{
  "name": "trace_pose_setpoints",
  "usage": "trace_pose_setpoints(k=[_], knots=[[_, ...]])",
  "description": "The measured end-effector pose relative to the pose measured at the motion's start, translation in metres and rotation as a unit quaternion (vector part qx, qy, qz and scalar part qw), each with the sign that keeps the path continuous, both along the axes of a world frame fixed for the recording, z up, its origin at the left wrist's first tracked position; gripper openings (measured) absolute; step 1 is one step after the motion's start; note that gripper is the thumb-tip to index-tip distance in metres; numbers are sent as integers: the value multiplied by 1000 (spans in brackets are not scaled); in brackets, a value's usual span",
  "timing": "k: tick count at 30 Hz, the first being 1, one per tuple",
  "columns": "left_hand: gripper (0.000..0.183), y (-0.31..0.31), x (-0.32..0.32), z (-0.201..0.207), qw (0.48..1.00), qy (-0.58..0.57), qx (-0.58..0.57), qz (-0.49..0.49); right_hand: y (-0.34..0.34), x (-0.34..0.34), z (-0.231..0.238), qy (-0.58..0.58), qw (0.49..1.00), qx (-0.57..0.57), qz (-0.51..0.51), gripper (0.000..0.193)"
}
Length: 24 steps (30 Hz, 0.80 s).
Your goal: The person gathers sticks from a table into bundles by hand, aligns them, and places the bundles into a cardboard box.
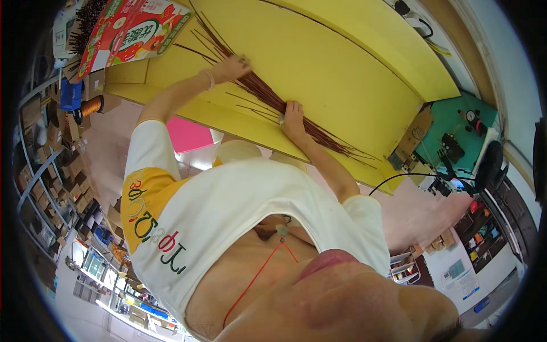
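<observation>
A long bundle of thin, stiff, reddish-brown strands, wires or fine rods, lies slantwise across the yellow worktable. Around its upper left part my left hand is closed, fingers curled over the strands. My right hand grips the bundle lower down and to the right, the thumb hidden in part. Strand ends fan out loosely past both hands. Several stray strands stick out near the table's front edge, between my two hands.
A red and white printed carton stands at the table's far left, beside more dark strands. An orange wire spool sits left of the table. To the right, a green work surface bears a gauge and small black equipment.
</observation>
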<state>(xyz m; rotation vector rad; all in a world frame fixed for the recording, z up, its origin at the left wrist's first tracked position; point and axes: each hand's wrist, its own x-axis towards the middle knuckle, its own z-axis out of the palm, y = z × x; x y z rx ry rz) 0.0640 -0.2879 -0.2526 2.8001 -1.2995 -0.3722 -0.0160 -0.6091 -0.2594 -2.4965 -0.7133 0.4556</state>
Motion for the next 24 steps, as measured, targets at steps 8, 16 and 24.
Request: trace_pose_setpoints(k=[8,16,24], knots=[[42,-64,-36,32,984,146,-98,3,4,-6,10,35,999,-16,14,52],[67,75,19,20,960,-65,195,188,2,-9,-7,29,999,-3,-18,51],[44,58,-32,19,944,232,173,156,0,-11,-18,95,995,-8,42,53]])
